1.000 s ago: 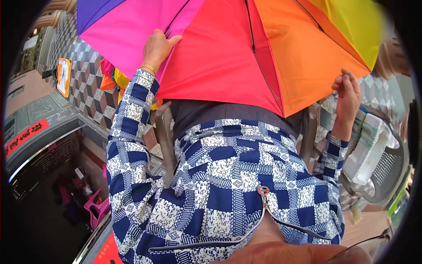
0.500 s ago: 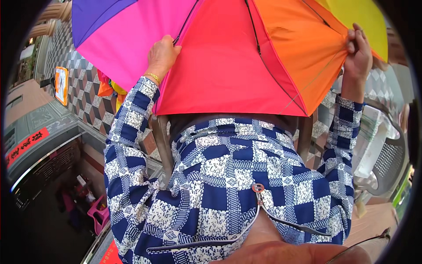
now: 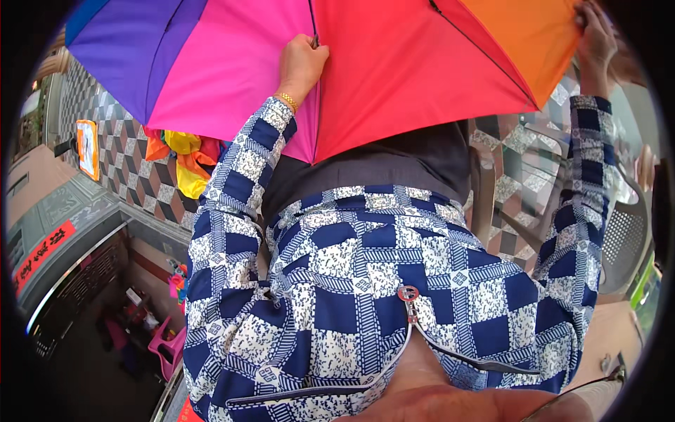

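A spread umbrella [image 3: 401,77] fills the top of the head view, with blue, purple, pink, red and orange panels and thin dark ribs. Closed around a rib at the seam of the pink and red panels is my left hand [image 3: 302,65], a gold bracelet at its wrist. My right hand [image 3: 596,35], far out at the upper right, has its fingers bent at the outer part of the orange panel. That hand is a little blurred, and the dim rim of the picture hides some of it. The umbrella's lower edge hangs over my dark-trousered lap.
Bright orange and yellow cloth [image 3: 193,165] lies on the patterned tile floor [image 3: 133,155] at left, near an orange-edged white item [image 3: 88,149]. A grey plastic chair [image 3: 622,243] stands at right. A pink stool [image 3: 167,348] is at lower left.
The umbrella has shifted up and to the right, bringing more purple and some blue into view while yellow has left it. Both hands have moved up and right.
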Demonstrator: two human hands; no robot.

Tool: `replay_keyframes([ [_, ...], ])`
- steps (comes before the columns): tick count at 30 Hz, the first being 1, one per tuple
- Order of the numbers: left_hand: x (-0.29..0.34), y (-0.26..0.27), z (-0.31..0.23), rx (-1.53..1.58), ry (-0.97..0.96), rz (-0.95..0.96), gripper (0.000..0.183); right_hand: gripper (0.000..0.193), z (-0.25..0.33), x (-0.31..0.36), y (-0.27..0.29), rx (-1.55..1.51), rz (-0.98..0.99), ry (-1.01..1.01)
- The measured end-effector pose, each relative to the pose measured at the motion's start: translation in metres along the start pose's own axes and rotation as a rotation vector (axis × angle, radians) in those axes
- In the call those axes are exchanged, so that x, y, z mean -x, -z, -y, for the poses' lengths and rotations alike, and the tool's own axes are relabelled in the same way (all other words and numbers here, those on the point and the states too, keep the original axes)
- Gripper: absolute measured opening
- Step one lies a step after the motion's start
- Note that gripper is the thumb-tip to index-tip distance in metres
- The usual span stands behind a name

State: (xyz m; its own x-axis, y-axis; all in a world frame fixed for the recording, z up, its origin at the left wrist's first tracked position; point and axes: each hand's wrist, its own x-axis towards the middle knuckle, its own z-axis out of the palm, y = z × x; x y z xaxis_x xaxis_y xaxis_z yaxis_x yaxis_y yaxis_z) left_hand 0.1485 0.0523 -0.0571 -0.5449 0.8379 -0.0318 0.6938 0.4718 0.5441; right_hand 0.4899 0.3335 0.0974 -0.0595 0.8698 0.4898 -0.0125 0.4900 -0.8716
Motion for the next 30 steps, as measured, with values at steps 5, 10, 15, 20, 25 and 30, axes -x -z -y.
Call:
replay_keyframes([
  [5, 0.006, -0.021, 0.010, 0.365, 0.260, 0.128, 0.021, 0.019, -0.070, -0.008, 0.012, 0.255, -0.018, -0.179],
  [10, 0.004, 0.010, 0.003, 0.913, 0.377, 0.088, 0.016, 0.017, -0.049, -0.013, 0.000, 0.356, -0.031, -0.167],
  [15, -0.008, 0.079, 0.002, 1.007, 0.369, 0.065, 0.016, 0.017, 0.006, -0.030, -0.016, 0.233, 0.039, 0.006],
  [20, -0.005, 0.071, -0.013, 0.786, 0.206, -0.052, 0.018, 0.016, -0.013, 0.025, 0.003, 0.244, 0.047, -0.102],
  [25, -0.019, 0.071, -0.021, 0.768, 0.243, 0.180, 0.016, 0.016, -0.039, 0.030, 0.021, 0.326, 0.010, -0.153],
  [30, -0.013, 0.063, -0.037, 0.845, 0.254, 0.248, 0.013, 0.016, -0.028, 0.020, 0.008, 0.513, -0.033, -0.041],
])
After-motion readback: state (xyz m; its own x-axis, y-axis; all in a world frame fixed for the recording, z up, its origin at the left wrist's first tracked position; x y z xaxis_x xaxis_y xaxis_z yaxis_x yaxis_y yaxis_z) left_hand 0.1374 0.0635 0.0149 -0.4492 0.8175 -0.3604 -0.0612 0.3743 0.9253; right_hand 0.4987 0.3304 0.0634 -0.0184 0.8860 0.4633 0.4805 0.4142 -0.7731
